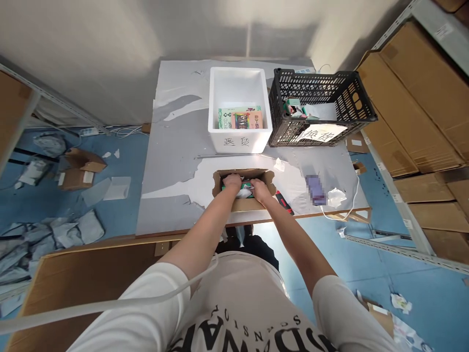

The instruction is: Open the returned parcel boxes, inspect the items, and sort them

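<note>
An open cardboard box [249,203] stands at the front edge of the table with its flaps raised. Inside it lies a green package [246,189] with clear plastic about it; its exact kind I cannot make out. My left hand [232,182] reaches into the box from the left, its fingers curled over the package's left end. From the right, my right hand [260,190] is closed at the package's other end, near the plastic. Fingertips of both hands are partly hidden. Just right of the box lies a red and black box cutter [284,202].
Behind the box stand a white foam bin [240,142] with colourful packs and a black plastic crate [289,131] holding small boxes. A blurred phone [315,189] with a cable and crumpled paper [336,197] lie at right. Shelves of cartons [421,107] flank the right side.
</note>
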Tool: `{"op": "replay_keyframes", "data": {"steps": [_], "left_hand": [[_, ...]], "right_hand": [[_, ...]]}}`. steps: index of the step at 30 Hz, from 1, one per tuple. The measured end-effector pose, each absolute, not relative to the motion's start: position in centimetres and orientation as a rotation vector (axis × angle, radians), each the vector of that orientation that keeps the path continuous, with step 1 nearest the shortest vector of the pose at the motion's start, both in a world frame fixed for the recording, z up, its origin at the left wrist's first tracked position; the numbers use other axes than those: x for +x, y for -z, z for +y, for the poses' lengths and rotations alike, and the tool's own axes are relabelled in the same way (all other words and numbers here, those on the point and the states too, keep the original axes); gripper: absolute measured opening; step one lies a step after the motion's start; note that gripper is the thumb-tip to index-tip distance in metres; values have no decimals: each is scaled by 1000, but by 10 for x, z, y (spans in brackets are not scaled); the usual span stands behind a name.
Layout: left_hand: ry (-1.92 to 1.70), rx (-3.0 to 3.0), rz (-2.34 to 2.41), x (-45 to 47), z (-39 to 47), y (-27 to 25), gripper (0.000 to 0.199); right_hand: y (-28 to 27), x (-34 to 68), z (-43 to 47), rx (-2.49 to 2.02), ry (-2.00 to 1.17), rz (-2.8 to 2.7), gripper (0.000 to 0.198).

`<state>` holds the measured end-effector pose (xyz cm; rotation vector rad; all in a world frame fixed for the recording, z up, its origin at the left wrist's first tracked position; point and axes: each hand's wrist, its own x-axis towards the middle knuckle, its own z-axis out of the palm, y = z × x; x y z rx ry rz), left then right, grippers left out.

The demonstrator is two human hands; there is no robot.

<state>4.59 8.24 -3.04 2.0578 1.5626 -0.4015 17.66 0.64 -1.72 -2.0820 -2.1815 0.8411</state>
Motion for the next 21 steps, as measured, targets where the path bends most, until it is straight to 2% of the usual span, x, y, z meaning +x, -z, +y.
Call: {"op": "replay_keyframes", "data": {"steps": [4, 7, 11, 14, 17, 19, 21], "left_hand": [[410, 2092, 1575, 29, 77, 15, 32], [327, 2133, 1575, 13, 69, -4, 36], [-58, 2128, 1521, -23, 55, -32, 31], [-548, 1807, 1414, -68, 41, -44, 28], [-904, 1321, 1408, -125, 23, -38, 31], [-1041, 1062, 1540, -160, 8, -22, 30], [-1007, 834, 1778, -186, -7, 1, 25]], "right_hand": [[8, 178, 8, -2078, -824, -2180, 17], [-8, 185, 6, -2008, -784, -2218, 17], [-40, 199, 1, -1822, -868, -2187, 18], [-66, 191, 4, -1707, -1012, -1963, 19], [-84, 146, 11, -1613, -1065, -1708, 29], [-86, 98, 14, -1610, -1078, -1682, 34], [-79, 46, 13, -1649, -1015, -1838, 35]]}}
